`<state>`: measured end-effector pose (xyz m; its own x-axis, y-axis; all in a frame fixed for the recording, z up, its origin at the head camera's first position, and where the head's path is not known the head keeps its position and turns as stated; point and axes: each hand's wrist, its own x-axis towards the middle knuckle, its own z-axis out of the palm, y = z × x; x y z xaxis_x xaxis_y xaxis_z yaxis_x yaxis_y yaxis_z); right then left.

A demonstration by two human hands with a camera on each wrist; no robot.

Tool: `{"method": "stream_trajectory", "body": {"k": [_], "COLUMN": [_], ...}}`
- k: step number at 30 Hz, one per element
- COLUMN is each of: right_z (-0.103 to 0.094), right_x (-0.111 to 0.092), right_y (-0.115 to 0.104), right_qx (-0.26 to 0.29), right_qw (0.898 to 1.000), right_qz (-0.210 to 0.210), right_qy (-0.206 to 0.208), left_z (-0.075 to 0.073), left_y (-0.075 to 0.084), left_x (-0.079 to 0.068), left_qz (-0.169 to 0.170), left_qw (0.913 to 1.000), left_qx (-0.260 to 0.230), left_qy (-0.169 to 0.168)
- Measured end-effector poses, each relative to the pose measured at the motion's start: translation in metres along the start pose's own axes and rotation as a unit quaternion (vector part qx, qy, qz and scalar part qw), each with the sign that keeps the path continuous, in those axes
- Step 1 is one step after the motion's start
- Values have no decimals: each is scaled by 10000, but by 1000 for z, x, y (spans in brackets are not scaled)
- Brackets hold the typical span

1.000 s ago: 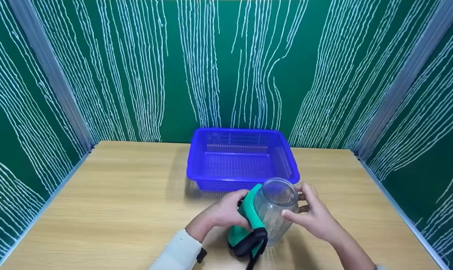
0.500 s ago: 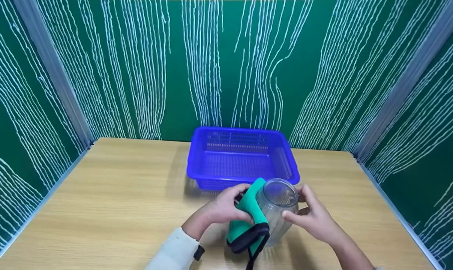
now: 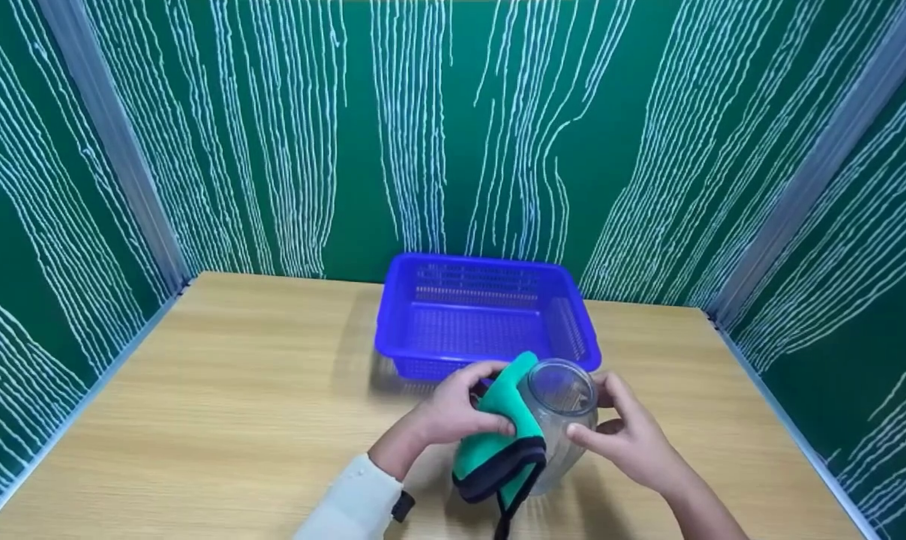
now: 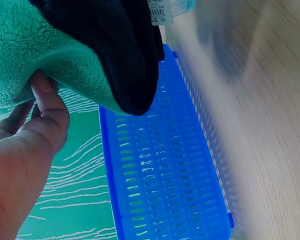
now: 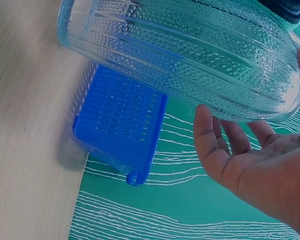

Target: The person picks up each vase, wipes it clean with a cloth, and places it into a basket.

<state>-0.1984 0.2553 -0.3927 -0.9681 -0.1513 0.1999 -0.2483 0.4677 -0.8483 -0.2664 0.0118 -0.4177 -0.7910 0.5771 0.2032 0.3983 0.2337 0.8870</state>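
My left hand [image 3: 453, 409] grips a green terry cloth [image 3: 494, 435] with black edging and a black hanging loop, held against the left side of a clear glass jar [image 3: 562, 427]. In the left wrist view, the thumb and fingers pinch the folded cloth [image 4: 55, 55]. The jar stands upright on the table, its open round mouth facing up. My right hand [image 3: 633, 435] holds the jar from the right, thumb in front and fingers behind. In the right wrist view, fingertips touch the ribbed, dimpled glass [image 5: 190, 60].
A blue plastic basket [image 3: 490, 355] with slotted walls stands just behind the jar and cloth. Green walls [image 3: 453, 135] with wavy white lines enclose the wooden table [image 3: 258, 390] at the back and sides. A white barcode label [image 4: 160, 11] shows near the cloth.
My left hand has slid the cloth slightly up and to the right along the jar's side. The right hand and the jar stay nearly in place. The view has shifted a little.
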Motion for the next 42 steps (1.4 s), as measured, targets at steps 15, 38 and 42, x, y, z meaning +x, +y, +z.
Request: {"method": "stream_trajectory", "body": {"k": [15, 38, 42], "right_z": [2, 4, 6], "right_x": [1, 0, -1], "right_y": [1, 2, 4], "right_qx": [-35, -54, -7], "right_qw": [9999, 9998, 9998], "right_qz": [83, 3, 42], "right_qy": [84, 191, 172], "left_z": [4, 10, 8], "left_y": [13, -5, -10], "left_x": [8, 7, 5], "left_qz": [-269, 97, -60], "left_qw": [9995, 9974, 9970], "left_qx": [-129, -588, -641], "left_qy": [55, -416, -435]}}
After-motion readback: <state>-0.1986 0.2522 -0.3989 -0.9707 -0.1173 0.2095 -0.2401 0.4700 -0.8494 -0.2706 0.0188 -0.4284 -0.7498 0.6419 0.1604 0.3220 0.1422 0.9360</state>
